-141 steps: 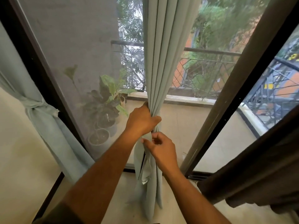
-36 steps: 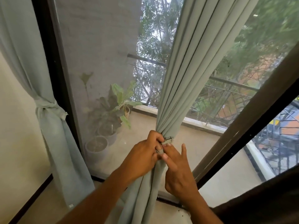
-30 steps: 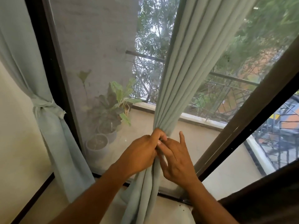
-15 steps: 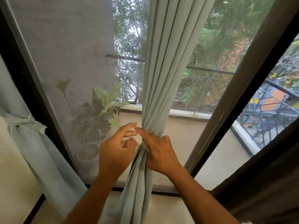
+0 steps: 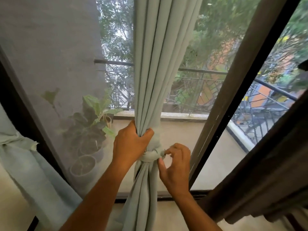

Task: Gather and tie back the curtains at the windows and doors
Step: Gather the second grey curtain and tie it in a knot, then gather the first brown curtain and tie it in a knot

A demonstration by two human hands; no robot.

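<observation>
Curtain (image 5: pixel 155 64), pale green, hangs gathered down the centre of the head view, in front of the sliding glass door (image 5: pixel 55 67).

Tie band (image 5: pixel 150 155), same fabric, circles the bundle at mid-height, just below the left hand.

Grip state: left hand (image 5: pixel 131 144) is clamped round the gathered folds directly above the band. Right hand (image 5: pixel 176 165), at 3 o'clock of the band, pinches its loose end between thumb and forefinger.

Step in hand, judged: tightening the tie. To do it well, the left hand should hold the folds compact while the right draws the end outward toward 3 o'clock, level, so the band does not ride down. Slack appears small; a steady pull looks sufficient.

Count, largest to smallest:
- Curtains: two green, the second (image 5: pixel 21 157) at 9 o'clock already tied; one dark drape (image 5: pixel 266 172) at 4 o'clock, untied.
- Potted plants (image 5: pixel 88 130) beyond the glass: at least two pots; exact number unclear.
- Hands: two.
- Tie bands in work: one.
</observation>
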